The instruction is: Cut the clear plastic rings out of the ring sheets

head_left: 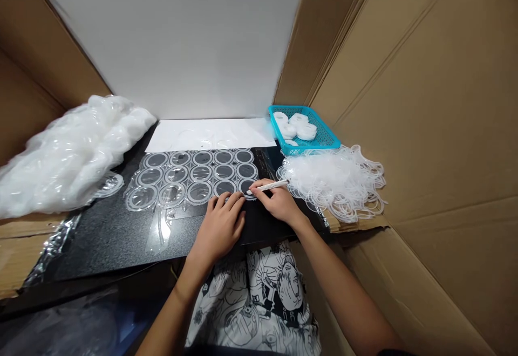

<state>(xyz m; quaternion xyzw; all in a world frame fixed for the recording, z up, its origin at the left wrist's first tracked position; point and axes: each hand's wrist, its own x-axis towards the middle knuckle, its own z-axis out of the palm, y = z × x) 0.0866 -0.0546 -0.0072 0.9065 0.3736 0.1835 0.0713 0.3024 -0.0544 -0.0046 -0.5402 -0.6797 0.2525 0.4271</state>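
Note:
Rows of clear plastic rings lie flat on the dark work surface, side by side, with a thin clear film over some of them. My right hand grips a slim white pen-shaped tool, its lower end at the nearest ring on the right. What kind of tip it has is too small to tell. My left hand lies palm down with its fingers apart, fingertips at the near edge of the rings, just left of the tool. Its thumb rests close to the right hand.
Beyond the rings is a white sheet. At the back right, a teal basket holds white ring bundles, with a heap of thin clear loops before it. A bulky bag of white pieces fills the left. Cardboard walls stand around.

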